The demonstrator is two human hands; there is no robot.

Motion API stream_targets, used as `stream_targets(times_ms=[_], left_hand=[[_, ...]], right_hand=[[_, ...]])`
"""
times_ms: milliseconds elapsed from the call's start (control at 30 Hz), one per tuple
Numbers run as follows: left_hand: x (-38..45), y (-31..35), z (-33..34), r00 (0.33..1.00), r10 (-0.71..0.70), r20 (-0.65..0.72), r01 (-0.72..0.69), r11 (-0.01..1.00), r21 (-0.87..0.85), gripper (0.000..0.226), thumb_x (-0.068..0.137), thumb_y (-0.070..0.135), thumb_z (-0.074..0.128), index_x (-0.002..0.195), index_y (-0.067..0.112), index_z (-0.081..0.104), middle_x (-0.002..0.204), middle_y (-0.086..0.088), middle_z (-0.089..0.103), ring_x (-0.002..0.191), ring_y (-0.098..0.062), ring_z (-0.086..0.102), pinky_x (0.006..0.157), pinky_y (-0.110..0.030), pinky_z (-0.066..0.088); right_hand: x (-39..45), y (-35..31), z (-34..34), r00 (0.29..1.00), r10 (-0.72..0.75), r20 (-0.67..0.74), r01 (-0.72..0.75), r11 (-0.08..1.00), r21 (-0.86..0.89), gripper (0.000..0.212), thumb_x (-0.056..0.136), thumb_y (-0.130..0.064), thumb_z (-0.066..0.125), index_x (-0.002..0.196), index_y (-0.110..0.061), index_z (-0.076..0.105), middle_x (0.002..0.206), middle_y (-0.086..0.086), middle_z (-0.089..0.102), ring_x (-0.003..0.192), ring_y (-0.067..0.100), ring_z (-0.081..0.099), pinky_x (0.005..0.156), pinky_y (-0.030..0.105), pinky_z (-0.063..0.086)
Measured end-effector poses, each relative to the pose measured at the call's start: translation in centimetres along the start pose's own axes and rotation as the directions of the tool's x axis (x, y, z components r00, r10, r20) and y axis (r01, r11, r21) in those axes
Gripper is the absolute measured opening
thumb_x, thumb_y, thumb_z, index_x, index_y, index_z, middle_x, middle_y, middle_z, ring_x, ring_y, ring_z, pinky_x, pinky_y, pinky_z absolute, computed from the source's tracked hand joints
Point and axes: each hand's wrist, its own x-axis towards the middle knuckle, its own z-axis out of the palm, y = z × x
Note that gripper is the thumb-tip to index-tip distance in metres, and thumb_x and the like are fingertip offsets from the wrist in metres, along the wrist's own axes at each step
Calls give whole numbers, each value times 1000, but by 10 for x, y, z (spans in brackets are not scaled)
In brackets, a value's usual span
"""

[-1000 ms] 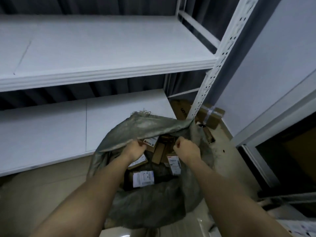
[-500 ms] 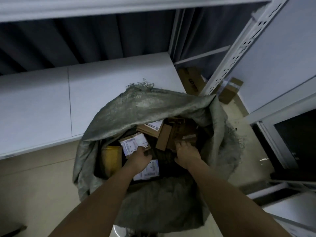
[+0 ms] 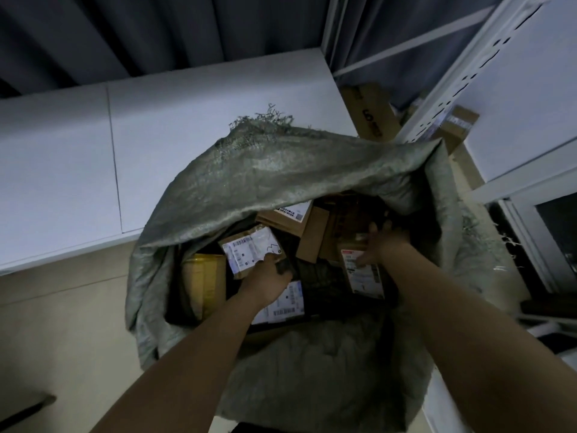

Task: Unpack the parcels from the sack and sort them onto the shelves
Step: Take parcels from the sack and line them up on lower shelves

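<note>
A grey-green woven sack [image 3: 281,170] stands open on the floor, filled with several cardboard parcels. Both my hands are inside its mouth. My left hand [image 3: 268,278] grips the lower corner of a small brown parcel with a white label [image 3: 246,251]. My right hand [image 3: 385,245] rests with spread fingers on the top end of a brown parcel with a red-edged label [image 3: 363,276]. A yellow parcel [image 3: 203,276] lies at the sack's left side. A white-labelled parcel [image 3: 288,303] sits partly under my left wrist. The white lower shelf [image 3: 187,120] is just behind the sack.
A white perforated shelf post [image 3: 452,89] rises at the right. Behind it are a long cardboard box [image 3: 371,114] and a taped box [image 3: 460,123] on the floor. A dark framed panel [image 3: 555,239] stands at the far right. Beige floor [image 3: 62,323] lies to the left.
My view has dropped closer to the sack. My left hand has taken the small labelled parcel by its corner. My right hand has moved right onto the red-edged label parcel.
</note>
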Motion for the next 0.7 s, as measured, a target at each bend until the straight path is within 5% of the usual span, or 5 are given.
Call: stream_targets(times_ms=[233, 433, 533, 700], left_hand=[[-9, 12, -7, 1000, 0, 26, -1, 1000, 15, 49, 95, 40, 47, 135, 14, 35, 105, -3, 54, 91, -16, 53, 60, -24, 35], [-52, 37, -29, 999, -9, 40, 11, 998, -54, 64, 91, 44, 52, 142, 13, 29, 131, -11, 50, 114, -25, 52, 92, -29, 44], [-88, 54, -48, 999, 10, 34, -4, 984, -178, 76, 88, 53, 54, 147, 15, 27, 142, -6, 46, 124, -23, 49, 99, -30, 42], [-153, 93, -89, 993, 103, -60, -117, 936, -333, 87, 68, 81, 50, 133, 23, 53, 130, 1, 61, 119, -19, 56, 108, -42, 38]], right_hand=[[-29, -7, -5, 988, -22, -154, 23, 1000, 6, 97, 75, -60, 68, 145, -14, 18, 150, 20, 19, 134, 36, 31, 103, 41, 34], [-86, 4, -24, 933, -71, -354, 189, 932, 309, 96, 74, -65, 64, 146, -18, 20, 140, 17, 26, 124, 38, 36, 98, 41, 38], [-118, 15, -41, 952, -94, -292, 266, 728, 632, 94, 76, -68, 61, 150, -29, 19, 143, 16, 23, 128, 40, 36, 105, 41, 35], [-182, 42, -67, 937, -143, -319, 345, 231, 909, 69, 77, -57, 69, 137, -30, 49, 127, 5, 43, 120, 23, 49, 101, 26, 36]])
